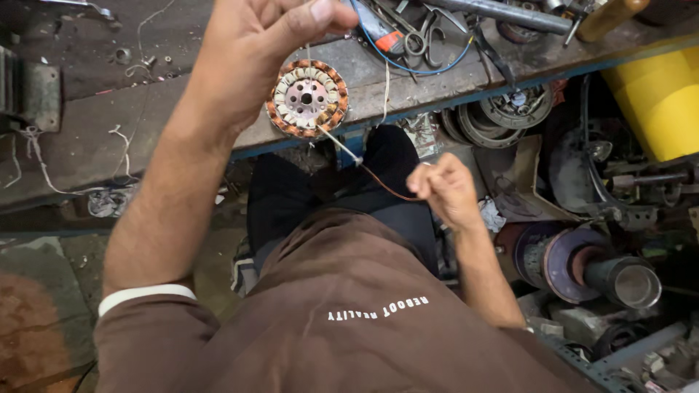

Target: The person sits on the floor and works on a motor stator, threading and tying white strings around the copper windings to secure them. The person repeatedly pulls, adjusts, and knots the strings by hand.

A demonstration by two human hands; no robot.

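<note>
pinching a thin thread, the left hand (251,51) sits at 11 o'clock of the motor coil (306,98); the right hand (445,188), fist closed, grips copper wire (382,185) at 4 o'clock.

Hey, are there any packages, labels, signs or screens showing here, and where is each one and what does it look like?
White lettering: short printed line on the brown shirt, bottom centre, upside down to the camera.
No packages, signs or screens in view.

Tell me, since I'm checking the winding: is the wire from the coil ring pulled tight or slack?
Tight: the wire runs straight from the coil ring to the right hand.
</note>
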